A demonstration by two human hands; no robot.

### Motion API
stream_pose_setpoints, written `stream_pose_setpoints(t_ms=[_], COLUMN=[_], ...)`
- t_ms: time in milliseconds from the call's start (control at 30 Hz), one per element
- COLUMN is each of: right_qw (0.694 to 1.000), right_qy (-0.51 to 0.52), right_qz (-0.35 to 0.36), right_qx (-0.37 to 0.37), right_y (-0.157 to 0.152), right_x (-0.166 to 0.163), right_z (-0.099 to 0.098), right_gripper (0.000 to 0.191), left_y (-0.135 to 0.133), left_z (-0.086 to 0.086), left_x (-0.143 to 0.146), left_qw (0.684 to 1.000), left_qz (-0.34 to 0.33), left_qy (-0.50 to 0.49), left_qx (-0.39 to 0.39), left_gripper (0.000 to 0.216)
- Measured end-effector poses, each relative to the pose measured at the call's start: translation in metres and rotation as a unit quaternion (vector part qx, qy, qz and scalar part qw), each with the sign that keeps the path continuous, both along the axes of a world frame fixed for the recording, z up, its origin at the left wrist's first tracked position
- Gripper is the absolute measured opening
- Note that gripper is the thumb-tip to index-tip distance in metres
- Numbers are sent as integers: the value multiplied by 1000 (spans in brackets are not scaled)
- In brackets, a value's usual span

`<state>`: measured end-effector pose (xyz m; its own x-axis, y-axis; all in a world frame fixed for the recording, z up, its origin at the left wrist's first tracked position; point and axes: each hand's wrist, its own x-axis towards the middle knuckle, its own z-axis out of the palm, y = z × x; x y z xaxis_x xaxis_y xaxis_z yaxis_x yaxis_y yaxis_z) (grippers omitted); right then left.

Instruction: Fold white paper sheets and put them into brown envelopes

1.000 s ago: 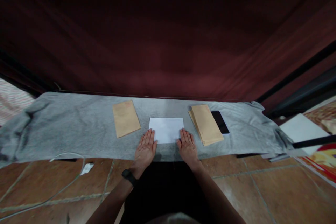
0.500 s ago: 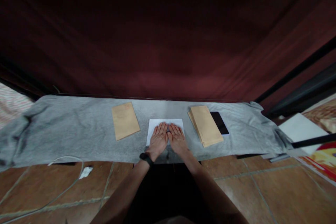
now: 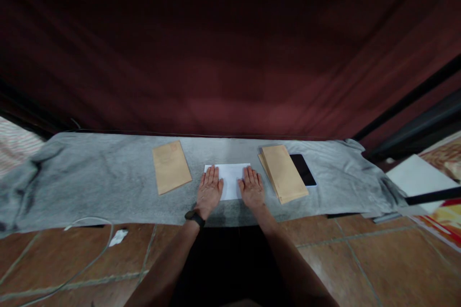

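A folded white sheet of paper (image 3: 229, 178) lies on a grey cloth (image 3: 90, 182) spread over the floor. My left hand (image 3: 209, 189) rests flat on the paper's left part, fingers stretched out. My right hand (image 3: 251, 187) lies flat on its right part, also open. A strip of white paper shows between the two hands. A black band sits on my left wrist.
A single brown envelope (image 3: 170, 166) lies left of the paper. A stack of brown envelopes (image 3: 284, 171) lies to the right, with a dark phone (image 3: 303, 169) beside it. A white cable (image 3: 86, 230) runs over the brown tiles at the left. Dark red curtain hangs behind.
My hands moved from the paper's outer edges to its middle, then slid apart again toward the sides, staying flat on the sheet.
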<state>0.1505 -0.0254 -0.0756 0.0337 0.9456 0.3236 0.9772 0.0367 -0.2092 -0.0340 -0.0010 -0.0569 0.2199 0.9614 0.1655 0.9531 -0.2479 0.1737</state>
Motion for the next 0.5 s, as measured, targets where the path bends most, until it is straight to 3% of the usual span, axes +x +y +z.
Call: stream_pose_setpoints(t_ms=[200, 367, 500], right_qw=[999, 998, 1000], right_qy=[8, 6, 13], right_qz=[-25, -65, 17], right_qx=[38, -1, -6], right_y=[-5, -13, -28], right_x=[17, 24, 10], right_z=[-5, 6, 16], right_gripper=[56, 54, 54], left_y=[-7, -15, -36], left_z=[-6, -6, 3], left_x=[-17, -22, -5], left_qw=[999, 997, 998], left_qz=[16, 37, -12], left_qy=[-21, -35, -29], left_qx=[27, 49, 63], left_gripper=[60, 60, 58])
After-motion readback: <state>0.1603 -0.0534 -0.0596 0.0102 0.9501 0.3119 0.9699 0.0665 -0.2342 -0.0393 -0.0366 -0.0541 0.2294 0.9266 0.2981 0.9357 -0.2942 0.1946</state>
